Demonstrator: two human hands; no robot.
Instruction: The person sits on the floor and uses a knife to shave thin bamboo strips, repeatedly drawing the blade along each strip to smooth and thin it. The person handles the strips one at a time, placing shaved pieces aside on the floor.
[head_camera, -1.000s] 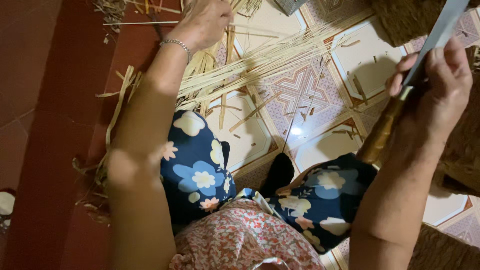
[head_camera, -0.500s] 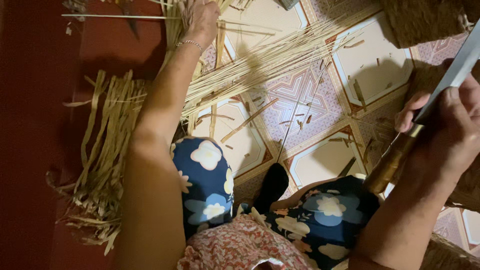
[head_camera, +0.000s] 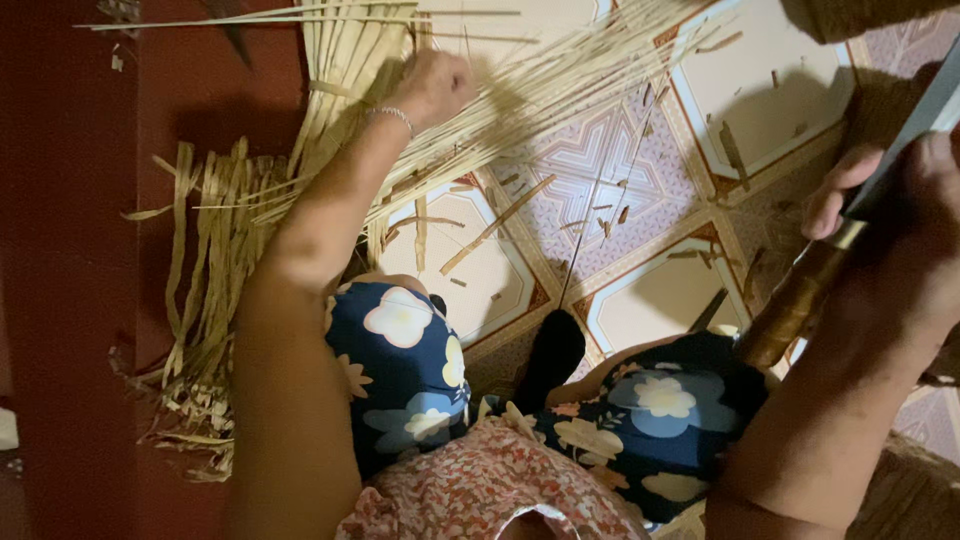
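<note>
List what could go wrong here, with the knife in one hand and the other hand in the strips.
1. The right hand grips a knife above the knees; a slip might cut the floral trousers or leg.
2. The left hand reaches into the long strips; thin edges could nick its fingers.
3. Loose offcuts litter the tiled floor and could be slippery underfoot.

One knife (head_camera: 850, 235), two hands, one bracelet (head_camera: 392, 115), countless bamboo strips (head_camera: 560, 90)
</note>
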